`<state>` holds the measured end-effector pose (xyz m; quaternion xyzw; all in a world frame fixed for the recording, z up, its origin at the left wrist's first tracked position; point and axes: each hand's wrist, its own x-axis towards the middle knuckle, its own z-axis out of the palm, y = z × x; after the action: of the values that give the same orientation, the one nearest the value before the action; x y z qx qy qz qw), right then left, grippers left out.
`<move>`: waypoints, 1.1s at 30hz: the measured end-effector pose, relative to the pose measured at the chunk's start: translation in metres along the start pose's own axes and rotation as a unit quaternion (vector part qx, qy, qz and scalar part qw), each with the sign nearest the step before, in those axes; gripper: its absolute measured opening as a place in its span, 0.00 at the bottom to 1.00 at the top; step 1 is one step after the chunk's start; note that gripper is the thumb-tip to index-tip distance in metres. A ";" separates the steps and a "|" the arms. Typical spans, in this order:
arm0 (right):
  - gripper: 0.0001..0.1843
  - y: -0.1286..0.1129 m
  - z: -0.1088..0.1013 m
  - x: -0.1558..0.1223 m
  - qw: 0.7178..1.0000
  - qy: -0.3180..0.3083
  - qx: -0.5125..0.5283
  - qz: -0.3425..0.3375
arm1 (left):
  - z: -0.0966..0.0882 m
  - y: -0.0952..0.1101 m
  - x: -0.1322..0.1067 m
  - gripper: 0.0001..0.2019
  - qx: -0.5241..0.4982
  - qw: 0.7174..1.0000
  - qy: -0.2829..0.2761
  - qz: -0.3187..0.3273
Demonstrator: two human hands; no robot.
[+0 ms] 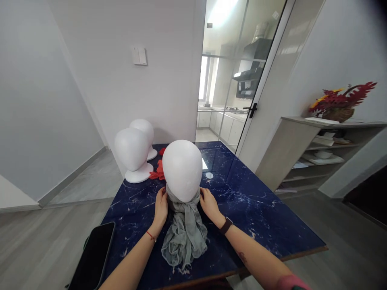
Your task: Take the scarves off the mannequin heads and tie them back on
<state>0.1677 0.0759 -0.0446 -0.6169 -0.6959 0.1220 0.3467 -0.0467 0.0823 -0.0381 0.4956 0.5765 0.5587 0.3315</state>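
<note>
A white foam mannequin head (182, 169) stands on a dark blue marble table (256, 209), facing away from me. A grey scarf (185, 233) is wrapped round its neck, and its ends hang down toward me onto the table. My left hand (161, 206) rests against the left side of the neck with its fingers curled on the scarf. My right hand (209, 203) presses the scarf on the right side in the same way.
Two more white foam heads (133, 155) (144, 133) stand at the table's far left, with red cloth (157, 171) beside them. A black phone (93, 255) lies at the near left corner. A shelf unit (317, 153) with a flower basket (338, 104) stands on the right, near a glass door (242, 80).
</note>
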 end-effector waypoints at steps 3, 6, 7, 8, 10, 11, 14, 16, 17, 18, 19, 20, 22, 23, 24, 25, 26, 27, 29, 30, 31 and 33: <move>0.18 0.005 -0.001 0.000 0.999 0.034 0.004 -0.009 | -0.011 -0.007 -0.001 0.11 0.072 0.997 0.020 0.011; 0.17 0.007 -0.004 0.000 0.998 0.030 -0.057 -0.011 | -0.016 -0.006 0.002 0.06 0.092 0.996 -0.005 0.003; 0.16 0.007 -0.005 0.000 0.997 0.019 -0.073 -0.013 | -0.016 -0.005 0.002 0.06 0.090 0.996 -0.016 0.002; 0.15 0.007 -0.005 -0.001 0.997 0.007 -0.081 -0.015 | -0.015 -0.004 0.002 0.06 0.089 0.996 -0.025 0.000; 0.15 0.004 -0.006 -0.001 0.997 -0.007 -0.081 -0.010 | -0.012 -0.002 0.001 0.08 0.085 0.996 -0.037 -0.005; 0.16 0.002 -0.007 -0.001 0.997 -0.010 -0.076 -0.003 | -0.010 -0.001 0.000 0.09 0.080 0.996 -0.039 -0.008; 0.16 -0.003 -0.009 -0.002 0.998 -0.014 -0.062 0.024 | -0.009 0.000 -0.002 0.12 0.055 0.998 -0.033 -0.026; 0.15 -0.008 -0.010 -0.003 0.997 -0.014 -0.065 0.036 | -0.009 0.002 -0.002 0.13 0.041 0.998 -0.033 -0.038; 0.15 -0.010 -0.010 -0.003 0.997 -0.014 -0.071 0.040 | -0.009 0.003 -0.002 0.13 0.040 0.998 -0.039 -0.038; 0.15 -0.011 -0.010 -0.004 0.996 -0.015 -0.076 0.043 | -0.009 0.004 -0.002 0.13 0.041 0.997 -0.049 -0.034; 0.15 -0.012 -0.010 -0.004 0.996 -0.018 -0.079 0.043 | -0.009 0.005 -0.003 0.13 0.043 0.997 -0.060 -0.027; 0.15 -0.013 -0.009 -0.005 0.996 -0.021 -0.079 0.044 | -0.009 0.006 -0.003 0.13 0.045 0.996 -0.070 -0.020; 0.15 -0.013 -0.007 -0.005 0.996 -0.024 -0.068 0.046 | -0.009 0.008 -0.004 0.12 0.044 0.996 -0.078 -0.010; 0.15 -0.013 -0.006 -0.005 0.997 -0.025 -0.061 0.049 | -0.008 0.009 -0.004 0.12 0.041 0.996 -0.079 -0.008; 0.15 -0.012 -0.005 -0.005 0.997 -0.025 -0.053 0.053 | -0.007 0.009 -0.005 0.11 0.038 0.996 -0.080 -0.008; 0.15 -0.011 -0.005 -0.004 0.997 -0.024 -0.044 0.057 | -0.007 0.010 -0.005 0.10 0.036 0.996 -0.082 -0.008; 0.15 -0.009 -0.004 -0.004 0.997 -0.024 -0.034 0.059 | -0.006 0.009 -0.005 0.10 0.033 0.996 -0.083 -0.007; 0.15 -0.008 -0.004 -0.003 0.998 -0.023 -0.022 0.060 | -0.006 0.009 -0.005 0.09 0.030 0.996 -0.084 -0.006; 0.14 -0.007 -0.004 -0.002 0.998 -0.023 0.013 0.064 | -0.006 0.007 -0.005 0.10 0.022 0.996 -0.084 -0.006; 0.13 -0.006 -0.004 -0.002 0.997 -0.024 0.039 0.066 | -0.006 0.007 -0.005 0.10 0.016 0.996 -0.083 -0.008; 0.13 -0.006 -0.004 -0.001 0.995 -0.025 0.072 0.071 | -0.006 0.006 -0.005 0.11 0.009 0.997 -0.081 -0.011; 0.12 -0.006 -0.002 0.000 0.984 -0.027 0.149 0.091 | -0.007 0.006 -0.005 0.12 -0.008 0.997 -0.075 -0.020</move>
<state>0.1647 0.0743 -0.0398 -0.6156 -0.6203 0.2718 0.4029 -0.0503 0.0744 -0.0326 0.5218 0.5552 0.5178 0.3891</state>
